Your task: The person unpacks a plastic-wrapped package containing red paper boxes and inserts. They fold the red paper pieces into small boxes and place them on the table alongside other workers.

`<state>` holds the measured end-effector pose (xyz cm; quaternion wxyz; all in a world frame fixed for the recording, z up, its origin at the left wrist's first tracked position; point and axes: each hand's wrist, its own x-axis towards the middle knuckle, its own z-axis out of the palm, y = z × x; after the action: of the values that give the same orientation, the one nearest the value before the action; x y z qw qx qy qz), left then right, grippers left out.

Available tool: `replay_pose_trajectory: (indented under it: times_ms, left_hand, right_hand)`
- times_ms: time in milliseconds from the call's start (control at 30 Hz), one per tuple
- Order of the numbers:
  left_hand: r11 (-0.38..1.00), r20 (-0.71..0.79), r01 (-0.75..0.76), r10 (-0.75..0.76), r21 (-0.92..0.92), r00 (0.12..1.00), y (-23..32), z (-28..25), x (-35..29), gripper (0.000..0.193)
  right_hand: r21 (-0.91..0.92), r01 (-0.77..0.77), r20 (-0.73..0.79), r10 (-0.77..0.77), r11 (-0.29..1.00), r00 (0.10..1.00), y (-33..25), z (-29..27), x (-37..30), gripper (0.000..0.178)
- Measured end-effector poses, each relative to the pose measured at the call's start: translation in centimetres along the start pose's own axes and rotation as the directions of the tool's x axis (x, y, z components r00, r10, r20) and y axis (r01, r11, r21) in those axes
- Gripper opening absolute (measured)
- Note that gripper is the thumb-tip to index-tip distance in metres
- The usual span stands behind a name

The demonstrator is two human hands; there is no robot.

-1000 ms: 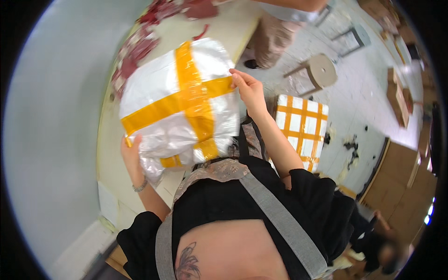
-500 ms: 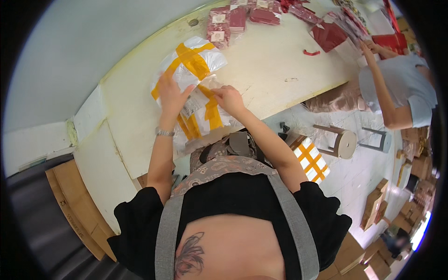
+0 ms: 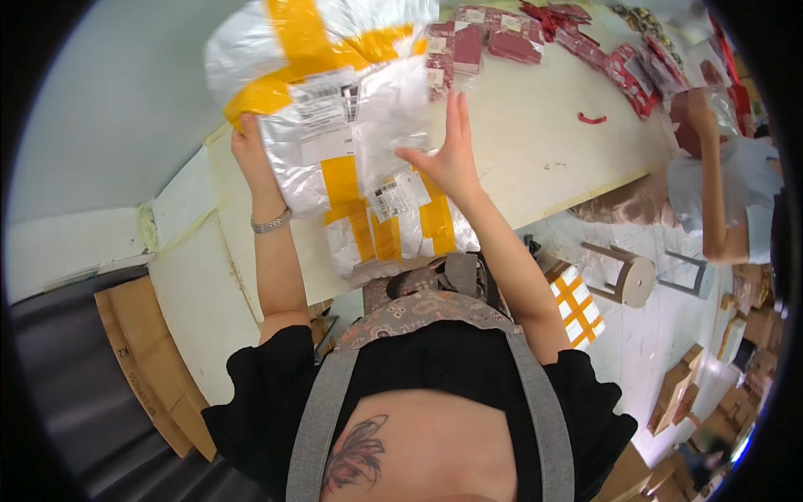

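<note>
A large white plastic parcel [image 3: 385, 100] with yellow tape and a shipping label is raised off the table, tilted up close to the camera. My left hand [image 3: 255, 155] grips its left edge, fingers partly hidden behind it. My right hand [image 3: 456, 159] is open beside the parcel's right side, fingers stretched up and thumb apart, with nothing held in it; whether the thumb touches the plastic is unclear. Below, a second white taped parcel [image 3: 416, 219] with a smaller label lies at the table's near edge, partly covered by the raised one.
On the pale table [image 3: 535, 109] are stacks of dark red packets [image 3: 468, 46] and a red strip [image 3: 592, 119]. At the right a co-worker [image 3: 728, 184] handles a dark red item. A taped white box [image 3: 577, 309] and a stool [image 3: 627, 280] stand on the floor.
One parcel has been lifted from the table toward the camera with my left hand on it, uncovering more of the other parcel. My right hand has let go and opened. The co-worker's arm has risen.
</note>
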<state>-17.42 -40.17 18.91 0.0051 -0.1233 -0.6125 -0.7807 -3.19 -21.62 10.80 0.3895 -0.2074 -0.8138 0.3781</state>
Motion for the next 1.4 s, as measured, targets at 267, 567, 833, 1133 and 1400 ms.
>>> replay_pose_trajectory:
  times_ms: [267, 567, 833, 1133, 1400]
  left_hand:
    - [0.747, -0.12, -0.081, 0.211, 0.659, 0.97, -6.4, -5.7, -1.2, 0.047]
    - [0.665, 0.263, 0.742, -0.704, -0.08, 0.659, -7.7, 1.8, -8.4, 0.044]
    - [0.861, 0.469, -0.251, 0.017, 0.441, 0.883, -6.4, 5.9, -12.8, 0.026]
    - [0.977, 0.254, -0.119, 0.071, 0.176, 0.964, -2.5, 3.9, -9.8, 0.018]
    - [0.979, -0.048, -0.043, 0.054, 0.198, 0.997, -1.8, 6.1, -7.7, 0.022]
  right_hand:
    - [0.39, -0.534, 0.404, 0.381, 0.75, 0.831, -4.4, -3.0, 1.2, 0.026]
    - [0.408, -0.151, 0.55, -0.11, 0.9, 0.828, -2.3, -2.6, -8.3, 0.017]
    - [0.274, -0.566, 0.679, 0.261, 0.778, 0.687, -1.8, -10.1, -3.0, 0.06]
    - [0.679, -0.5, 0.378, 0.328, 0.537, 0.866, -5.8, -13.5, -1.1, 0.084]
    - [-0.247, -0.224, 0.252, 0.286, 0.943, 0.925, -5.6, -10.6, 0.1, 0.077]
